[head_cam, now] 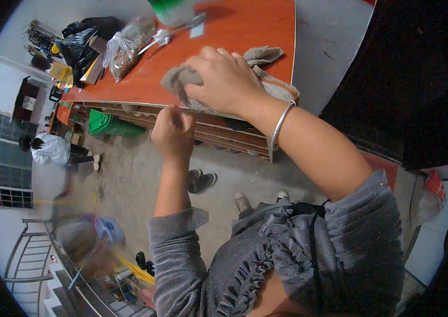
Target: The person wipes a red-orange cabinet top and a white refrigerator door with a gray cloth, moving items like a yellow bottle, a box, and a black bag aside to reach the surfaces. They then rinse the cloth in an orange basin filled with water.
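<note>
On the red-brown top of a wooden cabinet (144, 89), my right hand (224, 79) grips a grey-beige cloth (176, 81). The cloth is bunched under the fingers and spreads to the right, where a folded end and an orange-edged part lie near the cabinet's corner. A silver bangle (281, 125) circles my right wrist. My left hand (174, 132) is curled into a fist just off the cabinet's front edge, to the left of the cloth. Nothing shows in it.
Bagged brown material (125, 51), a black plastic bag (85, 39) and a green-and-white container (172, 12) stand on the cabinet. Shelves (239, 138) open below. A green bin (109, 123), dark shoes (202, 181) and a bent-over person (55, 148) are farther off. Metal railings (30, 253) flank stairs.
</note>
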Action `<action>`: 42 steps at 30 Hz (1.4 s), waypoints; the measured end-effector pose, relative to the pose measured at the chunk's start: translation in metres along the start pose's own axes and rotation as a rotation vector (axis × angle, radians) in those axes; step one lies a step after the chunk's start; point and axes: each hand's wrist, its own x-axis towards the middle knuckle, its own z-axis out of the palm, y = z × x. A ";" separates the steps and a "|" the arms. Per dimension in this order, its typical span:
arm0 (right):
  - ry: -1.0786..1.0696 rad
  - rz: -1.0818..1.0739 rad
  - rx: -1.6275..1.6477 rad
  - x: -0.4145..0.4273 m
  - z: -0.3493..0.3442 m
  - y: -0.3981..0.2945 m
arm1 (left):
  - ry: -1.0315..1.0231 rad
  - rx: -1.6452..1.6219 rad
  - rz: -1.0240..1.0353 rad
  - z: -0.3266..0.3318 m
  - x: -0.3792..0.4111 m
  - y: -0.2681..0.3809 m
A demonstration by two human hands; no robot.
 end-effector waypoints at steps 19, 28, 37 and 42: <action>-0.006 -0.035 0.044 0.004 0.000 -0.003 | 0.002 -0.141 -0.105 -0.010 -0.012 -0.002; -0.023 -0.028 0.096 -0.001 -0.004 0.012 | -0.084 -0.033 0.072 -0.007 -0.004 0.007; -0.048 -0.013 0.108 -0.002 -0.004 0.006 | -0.056 -0.170 0.011 -0.002 -0.005 0.010; -0.037 -0.022 0.109 -0.002 -0.005 0.007 | -0.125 -0.249 0.019 -0.004 -0.015 0.024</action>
